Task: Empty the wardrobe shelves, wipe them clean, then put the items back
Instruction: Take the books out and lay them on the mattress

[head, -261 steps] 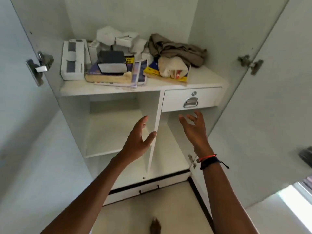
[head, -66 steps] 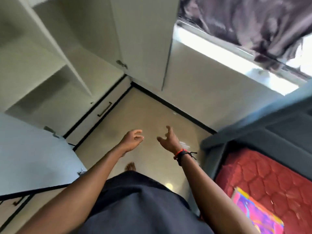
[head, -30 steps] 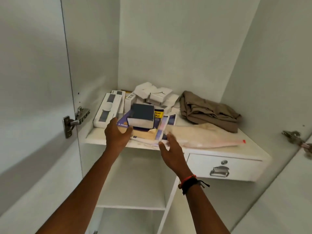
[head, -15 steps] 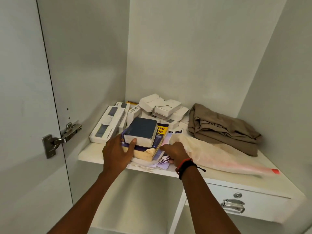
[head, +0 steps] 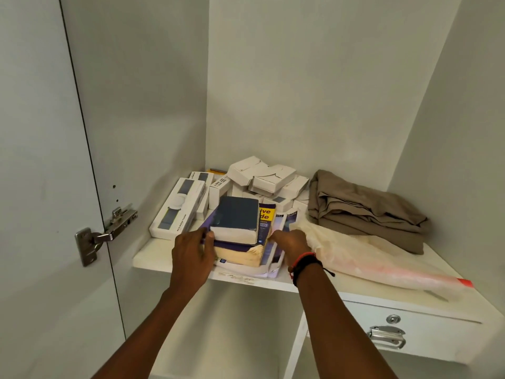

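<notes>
Left hand (head: 192, 254) at nine o'clock, right hand (head: 292, 246) at three, clamp the book stack (head: 237, 236), likely to lift it whole.

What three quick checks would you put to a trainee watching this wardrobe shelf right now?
1. True or false: the folded brown cloth lies left of the stack of books.
2. What sits on top of that stack? A) a dark blue book B) a mug C) a shoe
3. Fill in: the left hand and right hand grip the stack at its two sides; just right of the right hand lies a translucent ____.
Key: 1 false, it lies to the right. 2 A. 3 plastic bag.
</notes>
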The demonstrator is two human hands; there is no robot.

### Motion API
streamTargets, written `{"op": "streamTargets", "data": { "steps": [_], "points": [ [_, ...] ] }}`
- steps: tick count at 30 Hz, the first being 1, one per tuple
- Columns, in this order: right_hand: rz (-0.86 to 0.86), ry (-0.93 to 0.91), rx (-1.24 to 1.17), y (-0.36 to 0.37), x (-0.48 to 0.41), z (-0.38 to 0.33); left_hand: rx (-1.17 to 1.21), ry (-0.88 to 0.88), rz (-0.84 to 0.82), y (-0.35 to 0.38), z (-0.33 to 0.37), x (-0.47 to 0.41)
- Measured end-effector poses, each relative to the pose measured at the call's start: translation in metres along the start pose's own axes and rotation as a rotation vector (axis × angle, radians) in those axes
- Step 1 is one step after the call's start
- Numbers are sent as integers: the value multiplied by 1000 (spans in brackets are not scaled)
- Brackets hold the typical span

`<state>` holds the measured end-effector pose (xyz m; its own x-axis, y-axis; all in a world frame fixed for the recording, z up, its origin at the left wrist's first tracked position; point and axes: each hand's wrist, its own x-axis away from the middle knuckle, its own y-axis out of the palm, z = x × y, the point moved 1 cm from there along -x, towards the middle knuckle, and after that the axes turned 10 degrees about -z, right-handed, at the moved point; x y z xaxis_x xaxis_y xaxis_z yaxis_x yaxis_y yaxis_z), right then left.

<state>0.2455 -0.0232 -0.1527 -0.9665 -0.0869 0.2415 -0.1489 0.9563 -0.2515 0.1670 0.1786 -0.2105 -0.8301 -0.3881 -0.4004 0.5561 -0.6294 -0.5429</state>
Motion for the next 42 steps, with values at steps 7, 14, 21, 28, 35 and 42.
{"op": "streamTargets", "data": {
  "steps": [7,14,21,28,35,42],
  "points": [
    [-142,1,81,4,-4,-7,-113,117,48,5,-5,2],
    [-64,-249,361,-13,13,-67,-146,208,64,3,-2,9],
    [133,-418,276,-103,51,-109,-167,173,11,1,-10,13],
    [-41,-469,-84,-119,128,-50,517,-124,77,-15,22,19],
    [-213,-341,-411,-87,197,25,1155,-123,-664,-47,92,82],
    [-135,-192,-305,-40,251,99,1018,-237,-785,-50,64,143]
  ]
}}
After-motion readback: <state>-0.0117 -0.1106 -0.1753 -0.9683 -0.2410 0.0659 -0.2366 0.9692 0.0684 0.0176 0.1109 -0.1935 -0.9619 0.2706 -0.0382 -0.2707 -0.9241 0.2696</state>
